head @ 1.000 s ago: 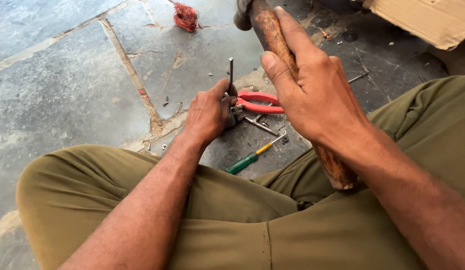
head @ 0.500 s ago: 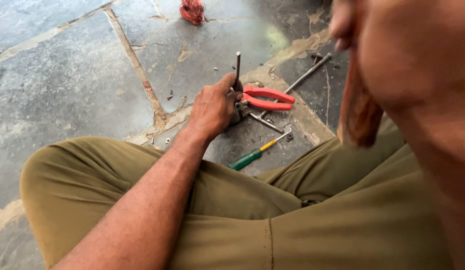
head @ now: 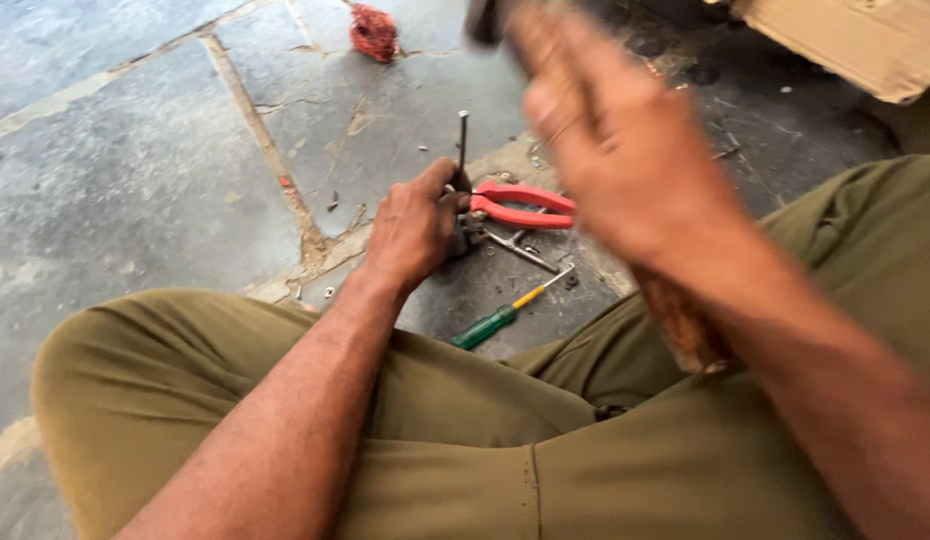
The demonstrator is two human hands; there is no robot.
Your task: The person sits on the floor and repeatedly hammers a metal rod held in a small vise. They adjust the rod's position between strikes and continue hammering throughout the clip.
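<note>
The right hand is raised close to the camera, blurred, fingers wrapped around a brown wooden handle. Further out, the left hand is closed around a thin upright metal rod on the grey stone floor. Red-handled pliers and a green-and-yellow screwdriver lie alongside; torn cardboard is seen beyond.

Left hand around upright metal rod; blurred right hand gripping wooden handle.

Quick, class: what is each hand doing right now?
Left hand: closed, holding a thin metal rod upright.
Right hand: blurred, closed around a wooden handle.
</note>
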